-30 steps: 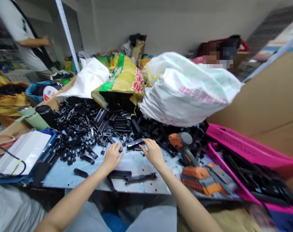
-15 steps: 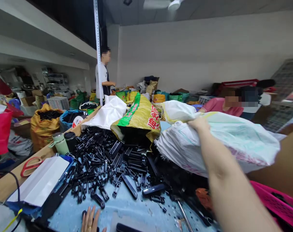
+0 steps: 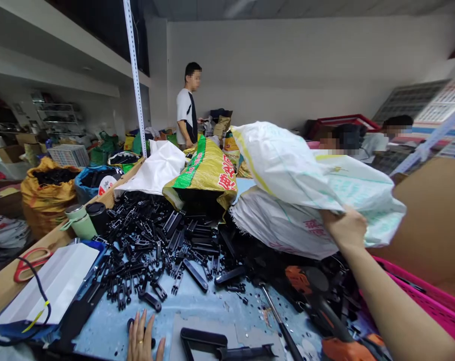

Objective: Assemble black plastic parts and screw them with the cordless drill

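Note:
My right hand (image 3: pixel 346 228) is closed on the edge of a white woven sack (image 3: pixel 287 165), which is lifted and bulging over the right side of the table. Beneath it another part of whitish woven plastic (image 3: pixel 276 220) sags onto the black parts. My left hand (image 3: pixel 143 338) lies on the blue tabletop (image 3: pixel 160 321) at the front, fingers spread, with small black pieces partly hidden under it. To its right rests a black hinged part (image 3: pixel 205 336). A heap of black plastic pieces (image 3: pixel 141 250) spreads across the table, by the mouth of a gold-and-green sack (image 3: pixel 201 175).
An orange-and-black power tool (image 3: pixel 325 311) and a metal rod with a black handle (image 3: pixel 280 321) lie front right, near a pink basket (image 3: pixel 419 301). Red scissors (image 3: pixel 32 263), a white box (image 3: pixel 43 286) and a green cup (image 3: pixel 80 220) line the left. A person (image 3: pixel 188 105) stands behind.
My right hand has moved right and lower with the white sack's edge, and the sack has puffed up higher. My left hand stays on the table. The person behind has moved right.

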